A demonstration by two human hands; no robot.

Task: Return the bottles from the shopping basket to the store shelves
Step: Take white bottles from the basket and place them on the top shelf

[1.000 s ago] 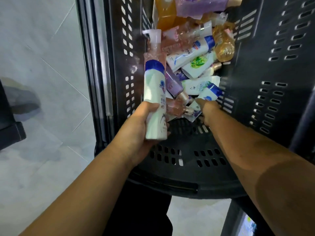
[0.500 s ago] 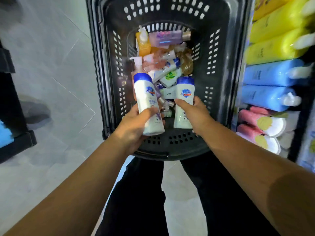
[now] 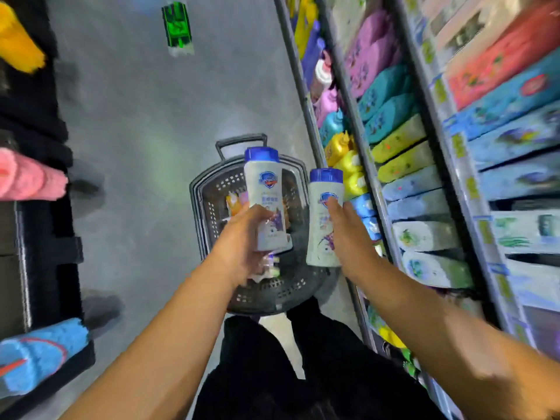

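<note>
My left hand grips a white bottle with a blue cap, held upright above the basket. My right hand grips a second white blue-capped bottle just to its right, near the shelf edge. Below both stands the black shopping basket on the floor, with several more bottles partly hidden behind my hands. The store shelves run along the right, stocked with rows of coloured bottles and packs.
Grey floor stretches ahead and to the left of the basket. A dark rack with pink, blue and orange cloths lines the left side. My dark trouser legs stand right behind the basket.
Both hands have lifted their bottles up out of the basket. My head has risen, so the basket looks smaller and far more of the shelves on the right shows.
</note>
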